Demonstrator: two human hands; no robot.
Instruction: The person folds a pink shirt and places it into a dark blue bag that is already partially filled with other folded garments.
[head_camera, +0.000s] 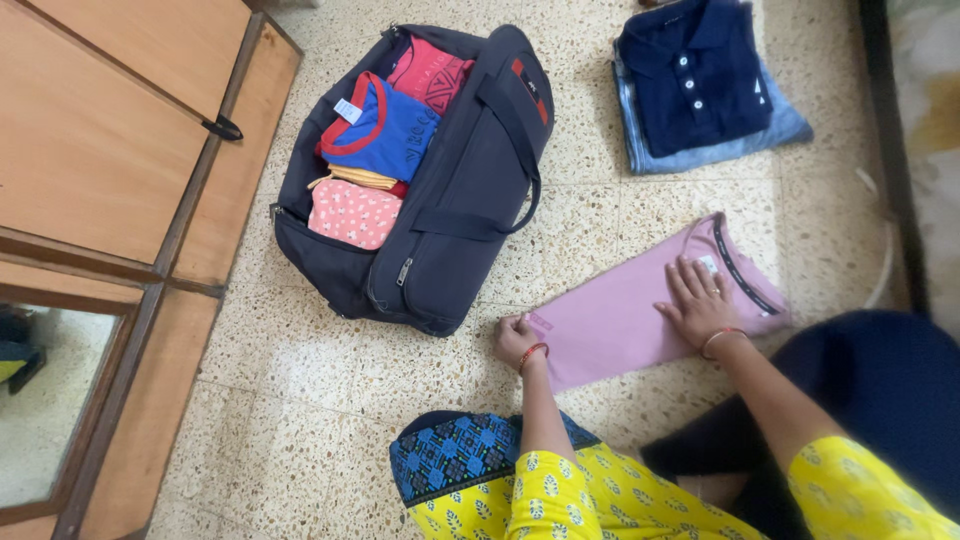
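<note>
Left hand (517, 338): It sits at the bottom edge of the pink shirt (650, 305). The fingers are curled and pinch the shirt's corner.

Right hand (700, 303): It lies flat on top of the pink shirt, near the neck end. The fingers are spread out and open. They press down and do not grab anything.

Pink shirt: It lies folded on the speckled floor (300, 400), right in front of the person. It is a long folded shape. Its dark neck band points up and to the right. It is just beside the dark blue bag (460, 200), but I cannot tell if they touch.

Dark blue bag: It sits open on the floor, up and to the left of the pink shirt. Folded clothes are packed inside it.

In the bag: A red shirt (430, 70) is at the top. A blue shirt with red trim (385, 130) is in the middle. A thin yellow piece (360, 178) peeks out under it. A pink spotted piece (352, 212) is at the bottom.

Pile of clothes: A folded dark blue shirt with buttons (690, 75) lies on top of folded light blue jeans (720, 150). The pile is on the floor, well apart from the hands.

Wooden cupboard (110, 140): It stands on the left, next to the bag.

Mirror (50, 400): It is low on the left, in a wooden frame.

Sleeves: The person wears yellow sleeves (560, 495) with a leaf print.
</note>
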